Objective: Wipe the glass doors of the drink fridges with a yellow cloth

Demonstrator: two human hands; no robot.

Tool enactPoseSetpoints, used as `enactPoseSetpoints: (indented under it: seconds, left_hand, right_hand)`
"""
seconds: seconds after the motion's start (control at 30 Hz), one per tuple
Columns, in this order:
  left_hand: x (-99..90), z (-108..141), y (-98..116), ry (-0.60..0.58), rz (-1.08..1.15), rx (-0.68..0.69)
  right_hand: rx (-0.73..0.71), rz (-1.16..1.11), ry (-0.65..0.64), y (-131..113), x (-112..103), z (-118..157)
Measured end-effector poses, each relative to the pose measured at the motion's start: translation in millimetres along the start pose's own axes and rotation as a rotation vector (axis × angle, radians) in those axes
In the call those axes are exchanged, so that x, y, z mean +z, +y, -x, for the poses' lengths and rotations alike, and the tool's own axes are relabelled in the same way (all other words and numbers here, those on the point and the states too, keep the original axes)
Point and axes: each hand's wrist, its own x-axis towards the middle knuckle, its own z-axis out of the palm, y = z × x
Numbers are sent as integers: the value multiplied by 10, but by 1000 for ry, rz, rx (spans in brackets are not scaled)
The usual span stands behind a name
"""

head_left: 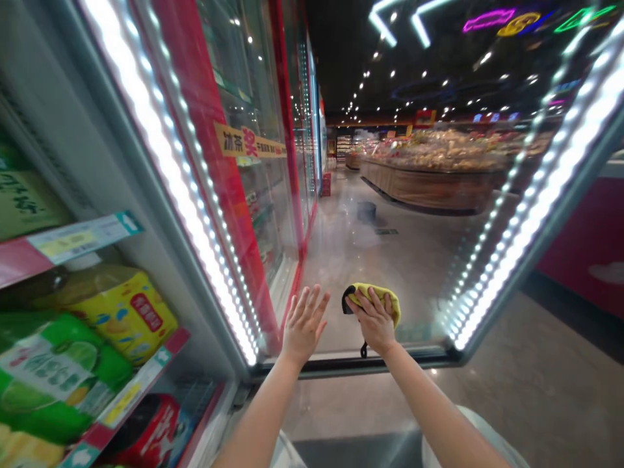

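An open glass door (414, 260), edged by bright light strips, stands before me. Low on its pane, my left hand (303, 328) is spread with fingers apart and nothing in it. To its right, my right hand (375, 318) presses a yellow cloth (396, 308) with a dark edge against the glass, its fingers over the cloth. A small black loop hangs below the cloth, just above the door's dark bottom frame (361, 365).
Shelves of bottles (63, 364) with price strips (141, 383) stand close on the left. Red-framed cooler doors (292, 195) run ahead. Through the glass show a wooden display counter (424, 185) and a dark object (366, 211) on the floor.
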Motion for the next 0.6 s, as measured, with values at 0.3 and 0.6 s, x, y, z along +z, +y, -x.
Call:
enactPoseSetpoints:
  seconds: [0.3, 0.6]
  left_hand:
    - [251, -92, -71, 154, -83, 18]
    - [446, -212, -53, 221, -35, -48]
  right_hand:
    - [105, 55, 125, -115, 383, -26]
    - [442, 1, 142, 530, 569, 385]
